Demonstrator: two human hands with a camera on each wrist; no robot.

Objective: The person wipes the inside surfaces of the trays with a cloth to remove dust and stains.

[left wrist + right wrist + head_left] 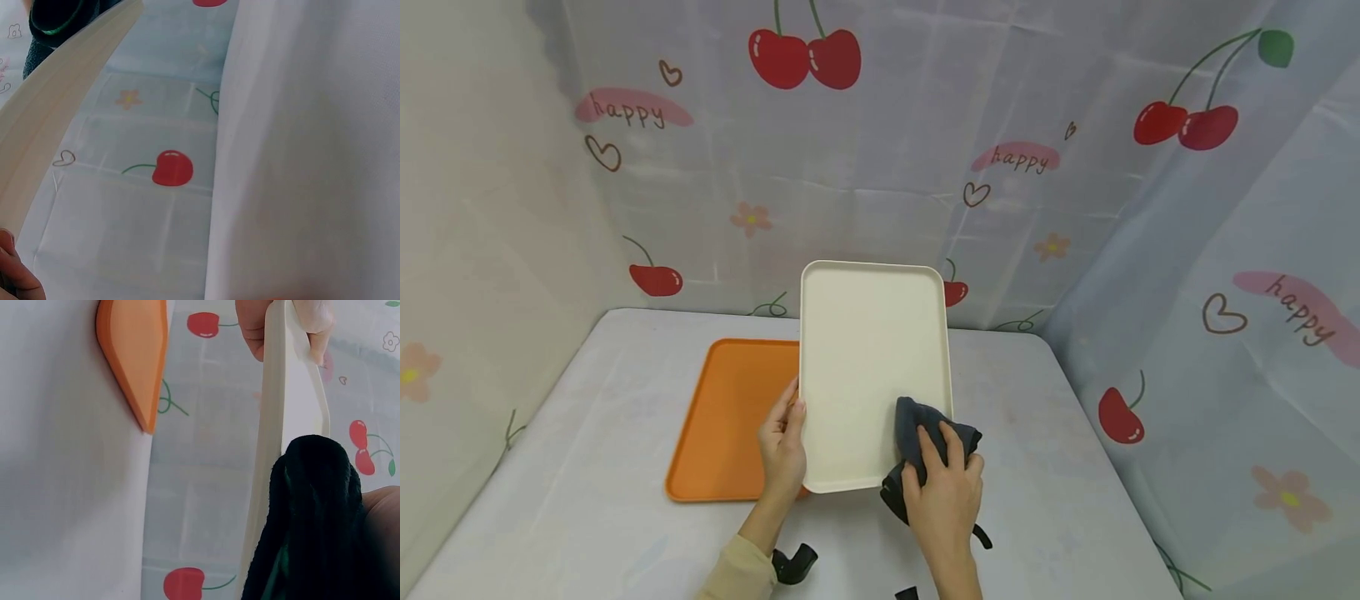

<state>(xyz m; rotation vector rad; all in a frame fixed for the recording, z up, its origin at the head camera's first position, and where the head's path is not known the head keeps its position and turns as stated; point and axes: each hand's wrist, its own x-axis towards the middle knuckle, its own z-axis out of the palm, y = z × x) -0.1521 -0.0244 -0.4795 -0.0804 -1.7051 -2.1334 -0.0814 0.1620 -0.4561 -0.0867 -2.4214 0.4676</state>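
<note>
A cream rectangular tray (865, 358) is held up and tilted over the table, its inner face toward the head camera. My left hand (784, 446) grips its left edge, thumb at the front rim. In my right hand (947, 492) is a dark folded cloth (917, 421), pressed against the tray's lower right corner. The right wrist view shows the cloth (315, 500) bunched over the rim, with the left hand (284, 328) pinching the tray's far side. In the left wrist view only a few fingertips (17, 269) and the tray's edge (62, 106) show.
An orange tray (730, 433) lies flat on the white-covered table (1037, 467), partly hidden behind the cream one. Printed curtains (880, 167) stand at the back and sides. A black strap piece (795, 564) shows by the left wrist.
</note>
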